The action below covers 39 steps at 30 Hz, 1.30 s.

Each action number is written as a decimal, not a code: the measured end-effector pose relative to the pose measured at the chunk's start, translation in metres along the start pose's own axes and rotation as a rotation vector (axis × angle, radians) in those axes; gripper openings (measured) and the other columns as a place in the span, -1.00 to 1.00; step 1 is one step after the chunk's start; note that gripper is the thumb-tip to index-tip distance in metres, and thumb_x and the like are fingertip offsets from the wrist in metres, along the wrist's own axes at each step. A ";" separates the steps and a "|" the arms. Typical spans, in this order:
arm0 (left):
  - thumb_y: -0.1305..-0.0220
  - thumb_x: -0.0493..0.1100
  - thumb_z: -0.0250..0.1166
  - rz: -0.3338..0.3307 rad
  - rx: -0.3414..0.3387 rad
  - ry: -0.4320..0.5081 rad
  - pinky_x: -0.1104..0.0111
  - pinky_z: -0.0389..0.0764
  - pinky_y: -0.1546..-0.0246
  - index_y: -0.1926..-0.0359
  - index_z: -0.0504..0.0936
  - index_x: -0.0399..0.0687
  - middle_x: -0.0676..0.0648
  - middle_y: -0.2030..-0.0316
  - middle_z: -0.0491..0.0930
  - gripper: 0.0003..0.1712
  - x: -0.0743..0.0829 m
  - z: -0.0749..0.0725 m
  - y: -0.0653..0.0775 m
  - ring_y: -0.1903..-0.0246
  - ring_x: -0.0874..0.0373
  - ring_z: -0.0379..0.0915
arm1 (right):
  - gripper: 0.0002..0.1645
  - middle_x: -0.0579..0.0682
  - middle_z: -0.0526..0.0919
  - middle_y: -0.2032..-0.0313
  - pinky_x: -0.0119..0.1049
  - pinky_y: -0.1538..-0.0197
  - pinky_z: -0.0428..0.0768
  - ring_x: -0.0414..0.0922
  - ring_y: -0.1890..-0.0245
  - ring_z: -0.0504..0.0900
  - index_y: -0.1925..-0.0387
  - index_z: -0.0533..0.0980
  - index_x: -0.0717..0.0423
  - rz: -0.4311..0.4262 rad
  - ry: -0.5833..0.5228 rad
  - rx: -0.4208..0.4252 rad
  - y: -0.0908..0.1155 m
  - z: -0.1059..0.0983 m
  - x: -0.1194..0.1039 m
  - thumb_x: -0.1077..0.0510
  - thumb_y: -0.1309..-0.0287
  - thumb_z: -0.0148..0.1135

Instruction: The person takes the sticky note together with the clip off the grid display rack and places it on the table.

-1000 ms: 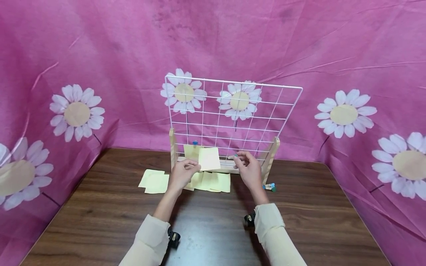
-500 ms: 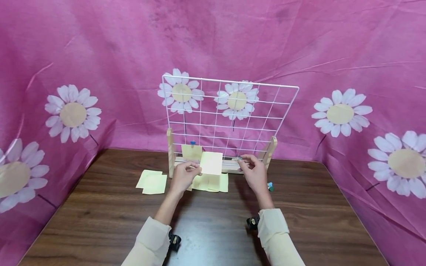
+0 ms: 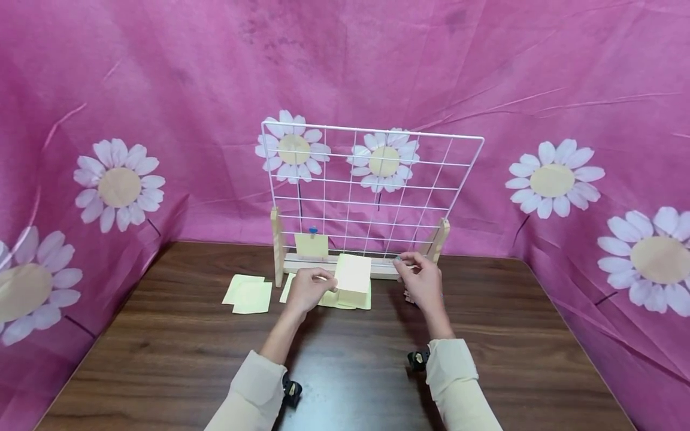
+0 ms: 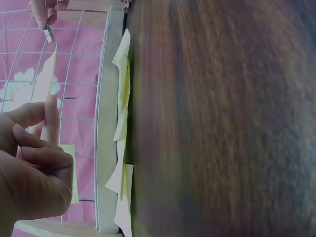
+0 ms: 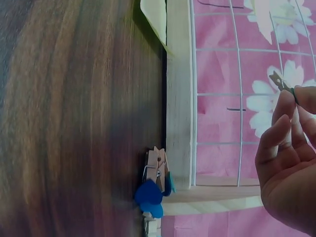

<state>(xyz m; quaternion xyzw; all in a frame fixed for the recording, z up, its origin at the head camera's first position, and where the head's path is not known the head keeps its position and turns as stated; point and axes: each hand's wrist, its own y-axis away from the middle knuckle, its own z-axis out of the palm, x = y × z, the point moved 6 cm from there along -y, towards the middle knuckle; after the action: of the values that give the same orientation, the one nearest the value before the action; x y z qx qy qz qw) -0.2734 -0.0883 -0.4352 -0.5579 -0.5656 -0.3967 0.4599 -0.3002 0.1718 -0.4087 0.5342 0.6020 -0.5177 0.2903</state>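
My left hand (image 3: 312, 291) pinches a pale yellow sticky note (image 3: 354, 272) at its lower left edge, raised in front of the white wire grid (image 3: 345, 203). Between thumb and fingertips of my right hand (image 3: 424, 286) is a small wooden clothespin (image 5: 279, 79), its jaws pointing toward the note in the left wrist view. A gap separates clothespin and note. On the grid's lower left, a blue-topped clothespin (image 3: 313, 230) holds another yellow note (image 3: 311, 245). More notes (image 3: 329, 299) lie below the held one, partly covered by it and my left hand.
Two overlapping notes (image 3: 251, 297) lie left of the grid's wooden stand (image 3: 278, 248). Several clothespins with blue heart tops (image 5: 154, 182) lie at the stand's right end, partly behind my right hand in the head view. A pink flowered cloth (image 3: 345, 60) hangs behind the brown table (image 3: 162, 359).
My left hand has carried the note right and slightly down, now over the notes on the table. My right hand with the clothespin has moved a little right.
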 end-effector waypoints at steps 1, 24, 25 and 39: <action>-0.09 -0.28 0.35 -0.023 -0.007 -0.007 0.37 0.40 0.39 0.38 0.78 -0.19 -0.09 0.56 0.73 -0.90 -0.002 0.001 0.000 0.39 0.12 0.64 | -0.82 0.17 0.69 0.37 -0.42 0.71 0.50 -0.29 0.66 0.61 0.18 0.66 0.29 0.006 0.004 0.003 0.000 -0.001 0.001 0.22 -0.26 0.37; -0.02 -0.24 0.45 -0.131 -0.049 -0.030 0.34 0.54 0.22 0.43 0.83 -0.15 -0.01 0.36 0.76 -0.92 -0.015 0.022 0.001 0.29 0.18 0.57 | -0.80 0.06 0.70 0.42 -0.50 0.40 0.46 -0.36 0.55 0.55 0.21 0.70 0.25 0.072 0.181 0.003 0.008 -0.022 0.027 0.21 -0.16 0.44; -0.02 -0.23 0.44 -0.136 -0.051 -0.032 0.35 0.54 0.25 0.43 0.83 -0.15 0.00 0.35 0.75 -0.91 -0.016 0.022 0.002 0.30 0.18 0.57 | -0.80 0.06 0.71 0.41 -0.48 0.41 0.47 -0.33 0.56 0.57 0.20 0.70 0.24 0.085 0.185 -0.002 0.009 -0.022 0.028 0.20 -0.17 0.44; -0.03 -0.23 0.49 -0.144 -0.057 -0.068 0.29 0.56 0.20 0.40 0.83 -0.17 -0.03 0.34 0.77 -0.90 -0.020 0.029 -0.001 0.27 0.16 0.57 | -0.80 0.06 0.72 0.41 -0.46 0.35 0.48 -0.36 0.49 0.53 0.22 0.70 0.26 0.107 0.220 -0.009 0.014 -0.029 0.035 0.21 -0.16 0.44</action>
<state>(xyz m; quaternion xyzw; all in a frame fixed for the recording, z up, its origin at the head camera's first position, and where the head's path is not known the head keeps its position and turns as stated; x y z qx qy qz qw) -0.2773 -0.0659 -0.4619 -0.5417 -0.6082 -0.4254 0.3946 -0.2899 0.2090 -0.4361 0.6178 0.6032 -0.4369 0.2520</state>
